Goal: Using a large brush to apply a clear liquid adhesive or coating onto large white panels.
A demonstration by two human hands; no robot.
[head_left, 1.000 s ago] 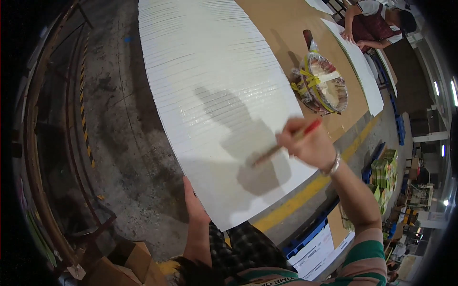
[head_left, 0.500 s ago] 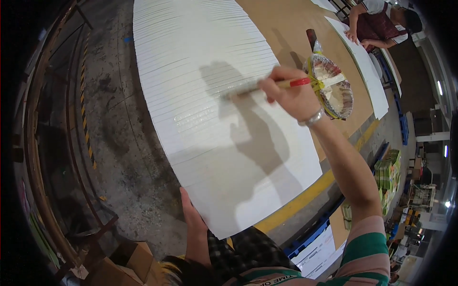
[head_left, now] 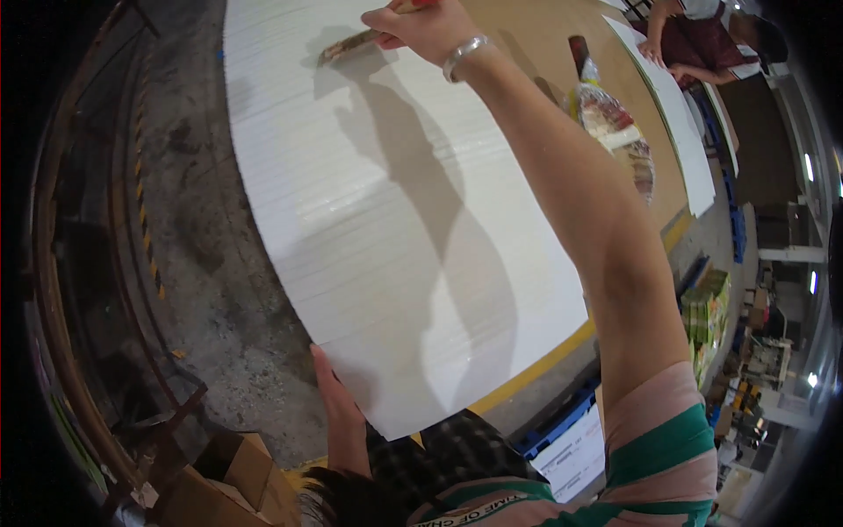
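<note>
ideally the right hand (head_left: 420, 26), its grip closed on the brush (head_left: 351, 44) at the far end of the white sheet (head_left: 395, 255) lying on the tabletop (head_left: 527, 53), strokes evenly while the left hand (head_left: 334, 404) pins the near corner.

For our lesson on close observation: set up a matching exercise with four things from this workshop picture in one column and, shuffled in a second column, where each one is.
Things
1. right hand
2. left hand
3. brush
4. cardboard boxes

Places
A. on the floor at lower left
B. at the near edge of the white sheet
C. stretched to the sheet's far end
D. bristles on the sheet, held in the right hand

Pairs: 1-C, 2-B, 3-D, 4-A
</note>
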